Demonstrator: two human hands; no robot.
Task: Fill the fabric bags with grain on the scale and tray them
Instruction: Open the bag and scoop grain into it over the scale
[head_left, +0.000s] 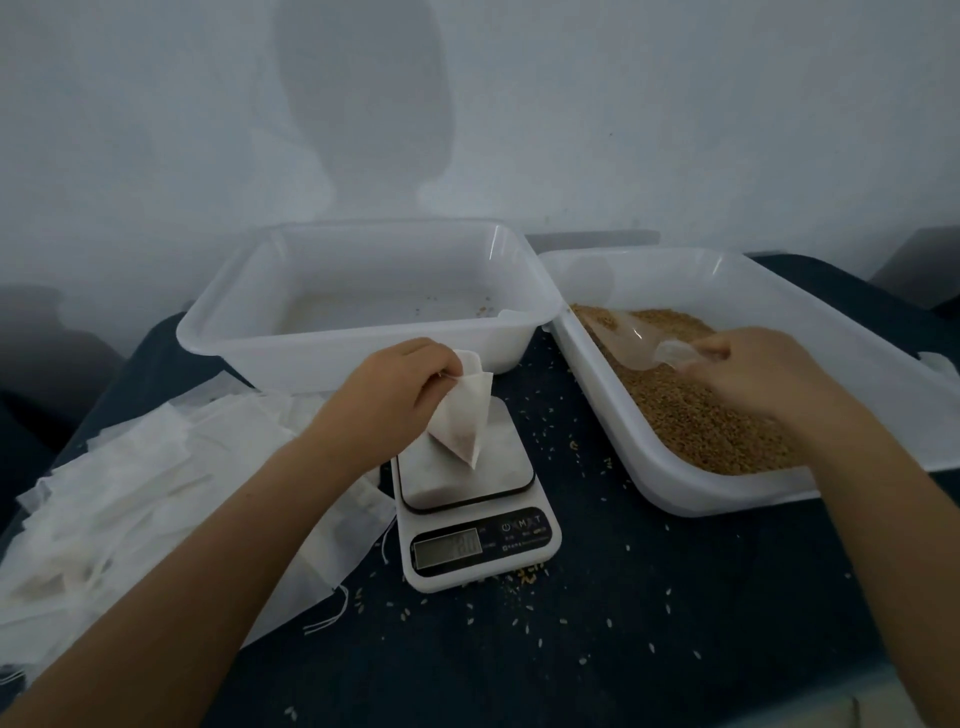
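Observation:
My left hand pinches the top of a small white fabric bag that hangs with its lower corner on the platform of a white digital scale. Some grain shows through the bag's bottom. My right hand grips the handle of a clear plastic scoop lying in the brown grain inside the right white tray. A second white tray behind the scale holds only a few stray grains.
A heap of flat white fabric bags with drawstrings lies on the left of the dark blue table cover. Loose grains are scattered around the scale. A pale wall rises close behind the trays.

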